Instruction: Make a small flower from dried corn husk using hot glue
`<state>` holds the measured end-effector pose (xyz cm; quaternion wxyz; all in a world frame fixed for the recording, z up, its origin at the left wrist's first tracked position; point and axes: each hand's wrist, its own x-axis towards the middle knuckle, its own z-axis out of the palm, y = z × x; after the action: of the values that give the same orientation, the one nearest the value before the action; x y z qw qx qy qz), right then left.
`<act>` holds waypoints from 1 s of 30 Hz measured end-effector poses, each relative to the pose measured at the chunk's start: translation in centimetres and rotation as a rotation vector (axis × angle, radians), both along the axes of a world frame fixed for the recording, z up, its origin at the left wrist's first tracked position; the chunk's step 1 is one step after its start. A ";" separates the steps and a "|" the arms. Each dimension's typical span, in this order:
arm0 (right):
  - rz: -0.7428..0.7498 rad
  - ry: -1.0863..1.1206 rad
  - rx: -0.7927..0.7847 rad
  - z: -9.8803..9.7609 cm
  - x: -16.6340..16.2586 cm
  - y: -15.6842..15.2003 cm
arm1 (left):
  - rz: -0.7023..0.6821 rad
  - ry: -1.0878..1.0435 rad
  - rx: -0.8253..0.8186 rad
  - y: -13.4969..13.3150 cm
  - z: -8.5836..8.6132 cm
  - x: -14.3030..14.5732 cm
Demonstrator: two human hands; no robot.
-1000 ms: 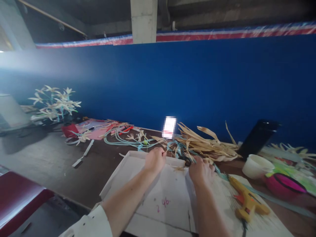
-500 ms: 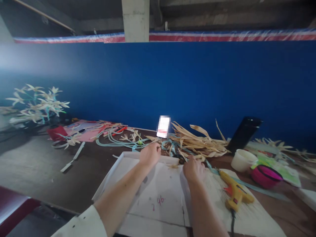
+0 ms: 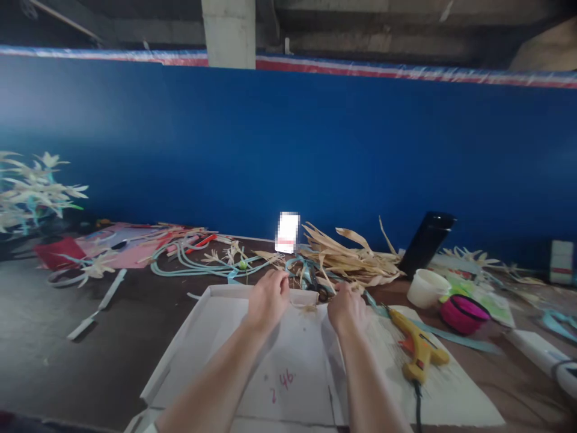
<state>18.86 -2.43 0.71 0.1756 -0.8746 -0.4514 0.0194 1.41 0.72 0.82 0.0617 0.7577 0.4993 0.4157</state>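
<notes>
Over the far part of a shallow white cardboard box, my left hand is closed, its fingers curled together; whatever it may hold is hidden. My right hand rests by the box's far right corner, fingers bent down and partly out of sight, so what lies in them cannot be made out. Between the hands, just beyond the box rim, are dark-handled scissors and dry husk scraps. A pile of dried corn husks lies behind my right hand.
A yellow glue gun lies on paper to the right, near a white cup, a pink round case and a black bottle. A lit phone leans against the blue wall. Pale blue cords and husk flowers are left.
The view has turned to the right, so the table's things appear shifted left. My left hand sits slightly lower, nearer the box; both hands stay closed in about the same place.
</notes>
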 end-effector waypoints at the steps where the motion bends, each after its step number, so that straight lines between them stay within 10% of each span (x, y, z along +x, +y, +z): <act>1: 0.010 0.001 0.027 0.1 -0.1 0.0 | -0.003 0.000 0.004 -0.1 -0.1 -0.1; 11: 0.286 -0.045 0.335 -0.2 -1.0 0.1 | -0.078 -0.048 -0.066 -0.5 0.1 -0.2; 22: 0.088 -0.161 0.236 -1.4 0.8 0.5 | -0.159 0.066 -0.117 -0.8 -0.5 0.1; 30: 0.547 0.002 0.527 -2.1 -1.2 0.6 | -0.167 0.080 -0.088 -0.5 -0.8 0.0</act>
<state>17.65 -1.82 -1.36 0.3832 -0.6465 -0.6578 -0.0502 1.39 0.18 0.01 0.1092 0.8093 0.4541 0.3562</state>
